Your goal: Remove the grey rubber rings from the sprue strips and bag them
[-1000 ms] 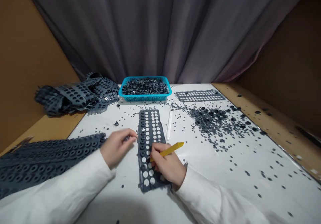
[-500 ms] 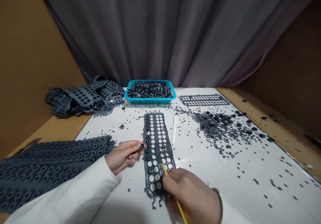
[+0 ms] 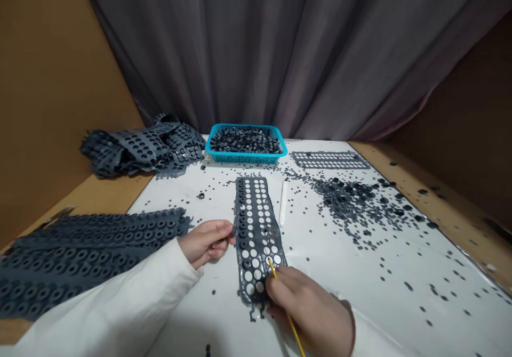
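Observation:
A dark grey perforated rubber sheet [image 3: 256, 234] lies in the middle of the white table top. Many of its holes show white, and others hold dark rings. My left hand [image 3: 206, 242] rests at the sheet's left edge, pinching a small dark rubber piece [image 3: 233, 231] between its fingertips. My right hand [image 3: 306, 306] lies over the sheet's near end, gripping a thin yellow stick [image 3: 280, 293]. The stick's tip touches the sheet near a hole, and the hand hides the sheet's near right corner.
A blue plastic basket [image 3: 246, 159] full of dark pieces stands at the back. Bunched rubber sheets [image 3: 140, 149] lie back left, and a long stack [image 3: 92, 256] lies front left. Another sheet [image 3: 330, 160], a white stick [image 3: 284, 202] and scattered dark pieces [image 3: 352, 202] lie on the table.
My right hand has moved toward me and turned the yellow stick's tip down onto the sheet. My left hand has moved right to the sheet's edge, holding the small piece.

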